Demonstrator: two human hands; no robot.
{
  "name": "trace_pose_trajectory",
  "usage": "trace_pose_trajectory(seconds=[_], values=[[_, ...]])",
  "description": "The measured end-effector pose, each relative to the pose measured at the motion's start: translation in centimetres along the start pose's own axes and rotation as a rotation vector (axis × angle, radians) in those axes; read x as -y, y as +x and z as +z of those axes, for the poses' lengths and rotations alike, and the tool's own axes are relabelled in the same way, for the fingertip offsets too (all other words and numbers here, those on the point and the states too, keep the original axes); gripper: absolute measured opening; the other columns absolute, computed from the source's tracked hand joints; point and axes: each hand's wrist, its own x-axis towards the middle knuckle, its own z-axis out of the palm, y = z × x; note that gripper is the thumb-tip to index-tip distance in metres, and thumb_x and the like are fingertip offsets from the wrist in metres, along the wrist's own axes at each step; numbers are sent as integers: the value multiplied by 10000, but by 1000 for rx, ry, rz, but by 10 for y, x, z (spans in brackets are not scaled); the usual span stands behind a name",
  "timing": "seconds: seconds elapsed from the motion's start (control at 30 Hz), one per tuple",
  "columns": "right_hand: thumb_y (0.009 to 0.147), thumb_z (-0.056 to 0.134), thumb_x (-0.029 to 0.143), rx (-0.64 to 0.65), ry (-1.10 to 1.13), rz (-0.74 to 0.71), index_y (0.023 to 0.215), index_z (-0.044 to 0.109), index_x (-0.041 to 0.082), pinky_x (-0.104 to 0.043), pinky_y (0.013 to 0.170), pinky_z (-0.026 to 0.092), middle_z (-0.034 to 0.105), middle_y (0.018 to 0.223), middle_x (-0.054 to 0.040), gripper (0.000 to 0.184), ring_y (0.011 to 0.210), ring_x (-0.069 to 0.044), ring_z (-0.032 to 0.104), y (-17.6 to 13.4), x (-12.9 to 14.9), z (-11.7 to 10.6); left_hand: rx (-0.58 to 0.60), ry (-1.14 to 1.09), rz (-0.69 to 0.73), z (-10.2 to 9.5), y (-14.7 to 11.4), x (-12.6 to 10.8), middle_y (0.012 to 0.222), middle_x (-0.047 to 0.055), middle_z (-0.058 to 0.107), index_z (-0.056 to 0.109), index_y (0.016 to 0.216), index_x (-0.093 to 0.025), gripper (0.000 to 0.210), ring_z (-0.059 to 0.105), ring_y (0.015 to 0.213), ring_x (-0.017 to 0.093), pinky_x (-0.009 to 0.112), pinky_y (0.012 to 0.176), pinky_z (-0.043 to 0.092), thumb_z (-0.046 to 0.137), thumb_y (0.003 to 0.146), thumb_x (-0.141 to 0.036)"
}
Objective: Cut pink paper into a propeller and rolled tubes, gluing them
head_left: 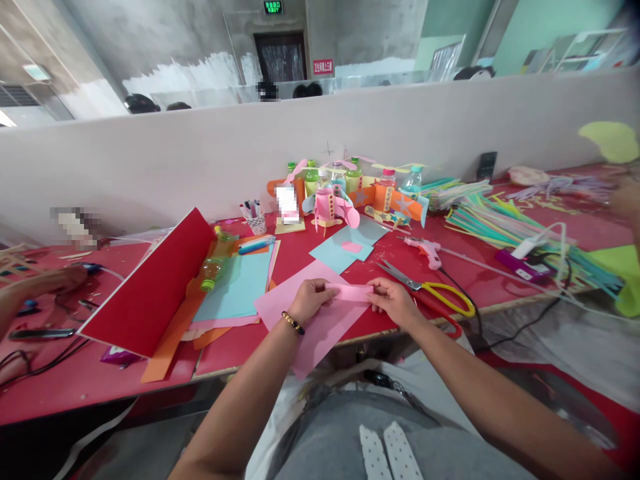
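One narrow pink strip (350,292), held level between two hands over a larger pink sheet (320,340), which overhangs the near edge of the red table (235,360). Left hand (311,301), beaded bracelet (293,323) at the wrist: thumb and fingers pinched together on the strip's left end. Right hand (393,301): fingertips likewise closed, gripping the right end. Beyond the pink sheet, one light-blue sheet (330,252) bearing a small pink piece (351,247). To the right, scissors (430,286) with yellow and red handles, blades parted; just behind them, one pink glue gun (427,252). To the left, blue paper (233,287), an orange strip (173,337) and a red board (155,287) standing tilted. At the back, a patterned pen cup (257,224) and several bottle-and-paper models (327,205).
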Motion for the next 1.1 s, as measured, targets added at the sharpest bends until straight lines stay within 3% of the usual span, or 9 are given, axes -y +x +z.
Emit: trace_pose_trajectory(seconds=[0.47,1.1], values=[[766,591,293,-15,-40,-20,860,524,181,-216,472,390,563,535,48,162,467,-97,510,0,-2,-1,-12,-14,-16,0,1,3,513,-37,510,589,676,-120,323,444,464,71,201,472,345,727,612,-405],[756,593,313,-7,-35,-5,862,525,182,-224,475,390,599,562,35,182,467,-101,517,-1,2,-2,7,9,-19,1,-2,-1,520,-33,518,594,678,-126,349,449,471,75,199,468,348,736,582,-429]])
